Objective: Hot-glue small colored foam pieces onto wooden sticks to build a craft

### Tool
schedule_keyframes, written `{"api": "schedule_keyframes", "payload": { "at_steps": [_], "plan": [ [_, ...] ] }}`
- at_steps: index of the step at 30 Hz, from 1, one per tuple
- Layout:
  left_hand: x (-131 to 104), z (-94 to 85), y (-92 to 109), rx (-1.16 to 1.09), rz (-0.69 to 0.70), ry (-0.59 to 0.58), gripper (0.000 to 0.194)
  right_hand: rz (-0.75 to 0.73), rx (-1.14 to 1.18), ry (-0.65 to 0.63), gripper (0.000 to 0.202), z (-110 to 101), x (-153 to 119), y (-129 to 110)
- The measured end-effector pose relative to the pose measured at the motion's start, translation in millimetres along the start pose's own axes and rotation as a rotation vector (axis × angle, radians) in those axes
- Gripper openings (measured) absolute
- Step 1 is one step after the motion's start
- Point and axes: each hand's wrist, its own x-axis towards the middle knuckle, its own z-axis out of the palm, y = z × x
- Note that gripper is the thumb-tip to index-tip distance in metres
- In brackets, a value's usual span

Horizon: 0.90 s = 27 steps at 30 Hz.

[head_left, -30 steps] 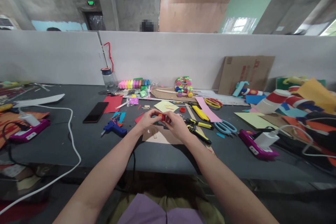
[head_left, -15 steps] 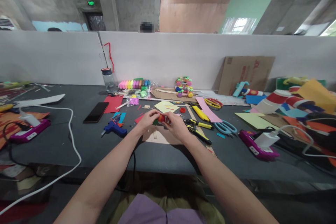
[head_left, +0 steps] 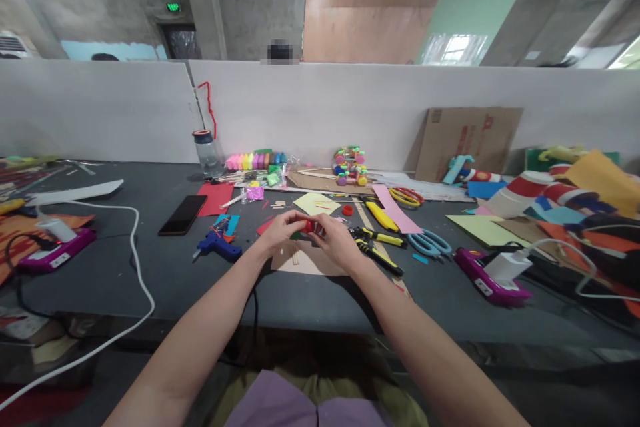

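A: Grip status, L & R?

B: From my end, L hand (head_left: 285, 232) and R hand (head_left: 336, 237) are both pinched, fingertips nearly meeting; I've a small red piece (head_left: 309, 225) held betw. them; can't tell its exact shape, fingers hide most of it.

A: Where's it at?

B: Mid-table, by the far edge of the tan card (head_left: 320, 263); thin sticks (head_left: 295, 255) lie on that card, nr L hand.

A: What's nr R hand?

B: Yellow-blk pliers (head_left: 383, 258), just to its right; red ring (head_left: 347, 210) beyond its fingers, apart.
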Motion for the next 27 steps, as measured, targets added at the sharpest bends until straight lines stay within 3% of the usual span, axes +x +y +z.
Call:
{"api": "schedule_keyframes", "payload": {
  "at_steps": [6, 13, 27],
  "plan": [
    [-0.2, 1.4, 2.4, -0.024, -0.059, 0.041, 0.021, 0.001, 0.001, 0.007, 0.025, 1.3, -1.1, 1.0],
    [1.5, -2.2, -2.9, 0.017, -0.006, -0.025, 0.031, 0.01, -0.003, -0.008, 0.025, 0.9, -0.8, 0.7],
    [-0.3, -4.2, -1.9, 0.07, 0.018, -0.044, 0.037, 0.003, 0.021, -0.001, 0.023, 1.3, -0.9, 1.3]
  ]
}}
